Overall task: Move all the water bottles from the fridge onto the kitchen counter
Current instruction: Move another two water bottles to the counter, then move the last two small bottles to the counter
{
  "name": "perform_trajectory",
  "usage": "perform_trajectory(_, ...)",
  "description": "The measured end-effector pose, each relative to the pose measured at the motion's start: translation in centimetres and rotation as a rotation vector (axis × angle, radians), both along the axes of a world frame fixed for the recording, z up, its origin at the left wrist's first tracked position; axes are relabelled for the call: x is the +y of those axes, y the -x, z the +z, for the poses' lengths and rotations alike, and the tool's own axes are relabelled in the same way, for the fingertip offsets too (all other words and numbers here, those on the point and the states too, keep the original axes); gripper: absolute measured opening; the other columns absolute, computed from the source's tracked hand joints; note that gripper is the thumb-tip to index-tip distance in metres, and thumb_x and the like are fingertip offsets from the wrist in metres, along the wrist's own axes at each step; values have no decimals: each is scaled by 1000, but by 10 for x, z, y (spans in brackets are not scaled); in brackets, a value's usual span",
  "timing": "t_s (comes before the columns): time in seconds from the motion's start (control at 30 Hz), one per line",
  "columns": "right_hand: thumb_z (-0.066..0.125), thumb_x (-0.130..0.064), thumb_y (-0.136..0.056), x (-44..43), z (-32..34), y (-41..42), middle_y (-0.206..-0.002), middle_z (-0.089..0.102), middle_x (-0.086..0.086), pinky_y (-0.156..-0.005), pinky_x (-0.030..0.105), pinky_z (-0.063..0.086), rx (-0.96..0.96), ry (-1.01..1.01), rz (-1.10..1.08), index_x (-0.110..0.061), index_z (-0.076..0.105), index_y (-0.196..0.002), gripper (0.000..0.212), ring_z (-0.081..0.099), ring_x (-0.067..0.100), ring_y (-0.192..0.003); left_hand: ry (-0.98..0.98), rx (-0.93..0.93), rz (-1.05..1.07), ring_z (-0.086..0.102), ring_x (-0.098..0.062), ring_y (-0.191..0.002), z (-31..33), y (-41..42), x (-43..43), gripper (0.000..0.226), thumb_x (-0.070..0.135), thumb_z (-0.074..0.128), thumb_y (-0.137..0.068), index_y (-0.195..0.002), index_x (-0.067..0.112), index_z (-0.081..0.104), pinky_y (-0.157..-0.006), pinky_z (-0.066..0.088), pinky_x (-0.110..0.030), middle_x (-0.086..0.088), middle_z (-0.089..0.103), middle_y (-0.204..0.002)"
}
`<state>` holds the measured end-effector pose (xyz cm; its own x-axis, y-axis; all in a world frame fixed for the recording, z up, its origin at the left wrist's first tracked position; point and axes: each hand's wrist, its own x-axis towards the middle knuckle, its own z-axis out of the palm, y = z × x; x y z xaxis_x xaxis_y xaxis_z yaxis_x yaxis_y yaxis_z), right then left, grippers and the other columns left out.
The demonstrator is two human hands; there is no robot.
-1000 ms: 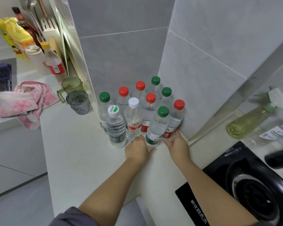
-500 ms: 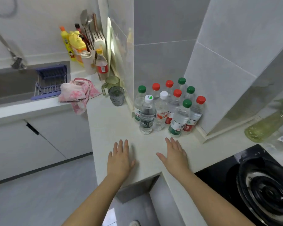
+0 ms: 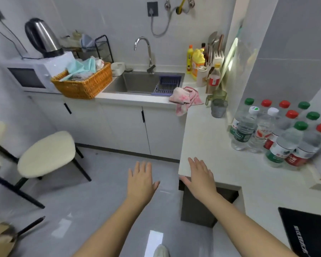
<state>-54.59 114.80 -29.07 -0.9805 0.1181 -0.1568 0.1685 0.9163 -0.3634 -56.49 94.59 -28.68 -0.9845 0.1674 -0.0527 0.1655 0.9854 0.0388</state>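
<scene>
While 10 bottles (image 3: 285, 143) crowd counter (image 3: 208, 138) | left hand (image 3: 141, 182) splayed, empty | right hand (image 3: 200, 180) likewise

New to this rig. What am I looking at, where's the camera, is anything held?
There is no machine here: a person works bare-handed. The view comes from one wide-angle camera worn on their head, looking forward and down, so you see their own forearms. The left hand is over the floor and the right hand is at the counter corner. Both are open and hold nothing. Ten water bottles stand grouped on the counter by the wall. Two cups stand beyond them, and a pink cloth lies beside the sink.
</scene>
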Motion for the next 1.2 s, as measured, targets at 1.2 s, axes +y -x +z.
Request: perform_trajectory(1.2, 48, -52, -97, -676, 68, -243, -159, 25, 3, -114, 44, 23, 314, -43, 1050, -21, 17, -154, 72, 16, 25, -148, 18, 249, 842, 24, -26, -145, 66, -407, -618, 72, 53, 48, -93, -151, 16, 25, -116, 18, -55, -7, 35, -153)
